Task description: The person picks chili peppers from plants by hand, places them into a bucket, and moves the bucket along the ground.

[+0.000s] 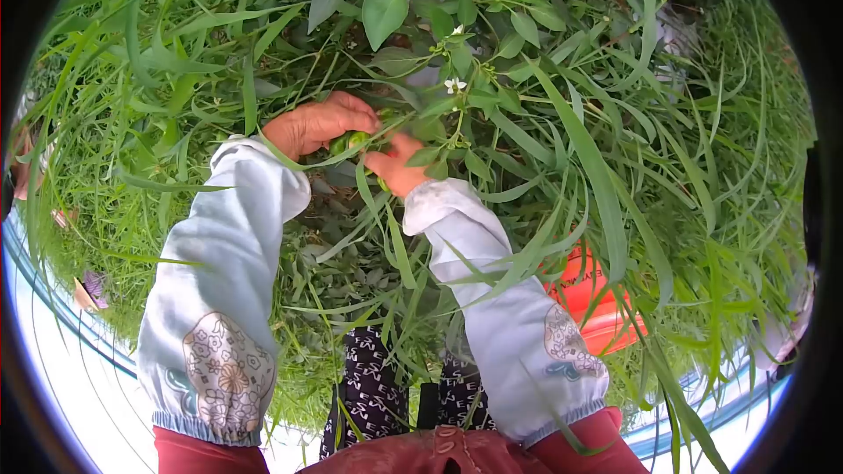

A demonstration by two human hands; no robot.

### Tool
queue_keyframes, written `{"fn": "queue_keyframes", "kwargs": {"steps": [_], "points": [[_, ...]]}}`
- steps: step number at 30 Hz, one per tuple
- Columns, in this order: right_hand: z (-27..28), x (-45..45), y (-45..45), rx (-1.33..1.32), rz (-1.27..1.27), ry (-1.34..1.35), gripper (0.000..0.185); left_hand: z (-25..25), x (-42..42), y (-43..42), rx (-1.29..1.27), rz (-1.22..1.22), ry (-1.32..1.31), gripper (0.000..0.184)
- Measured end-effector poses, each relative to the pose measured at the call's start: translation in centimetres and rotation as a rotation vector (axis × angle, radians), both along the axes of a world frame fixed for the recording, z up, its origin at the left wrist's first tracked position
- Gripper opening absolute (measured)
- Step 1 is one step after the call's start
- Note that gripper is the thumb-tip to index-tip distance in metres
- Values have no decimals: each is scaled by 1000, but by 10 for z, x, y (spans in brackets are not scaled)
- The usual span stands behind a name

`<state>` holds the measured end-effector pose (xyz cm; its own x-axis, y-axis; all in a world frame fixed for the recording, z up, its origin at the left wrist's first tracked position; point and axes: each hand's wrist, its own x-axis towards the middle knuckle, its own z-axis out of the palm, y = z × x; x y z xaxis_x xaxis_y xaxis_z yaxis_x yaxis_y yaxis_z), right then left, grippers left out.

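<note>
My left hand [320, 125] is closed, thumb and fingers pinched around a shiny green pepper [356, 139] among the leaves. Close beside it, my right hand [399, 164] is curled with its fingers pointing at the same pepper. Another smooth green bit, which looks like a pepper's end [382, 183], shows under the right palm; leaves and fingers cover the rest. Around both hands spreads a pepper plant [385, 16] with broad leaves and small white flowers [455, 86]. Pale blue sleeve covers [224, 246] reach to both wrists.
Long grass blades [597, 175] cross over the plant and my right forearm. An orange-red plastic container [588, 298] with dark lettering stands in the grass to the right of that forearm. My legs in black patterned trousers [376, 377] are below.
</note>
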<state>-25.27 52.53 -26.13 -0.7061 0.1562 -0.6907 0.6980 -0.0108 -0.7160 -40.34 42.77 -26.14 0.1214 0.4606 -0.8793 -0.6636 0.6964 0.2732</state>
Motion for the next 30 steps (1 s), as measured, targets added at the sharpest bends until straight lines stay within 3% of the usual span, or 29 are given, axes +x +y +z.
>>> {"fn": "queue_keyframes", "kwargs": {"steps": [4,10,17,20,26,30], "points": [[11,-4,11,-271,-46,-143,38,-1,-1,1,-45,-184,91,20],[39,1,25,-312,-43,-475,42,-1,7,-6,141,-348,102,22],[24,17,21,-541,-245,-537,43,-9,22,3,125,-443,252,18],[29,8,16,-426,-153,-529,44,-8,26,6,119,-382,244,15],[15,10,8,-365,-46,-467,38,-1,22,11,136,-650,347,16],[18,17,6,-325,-66,-472,35,2,24,10,166,-660,395,16]]}}
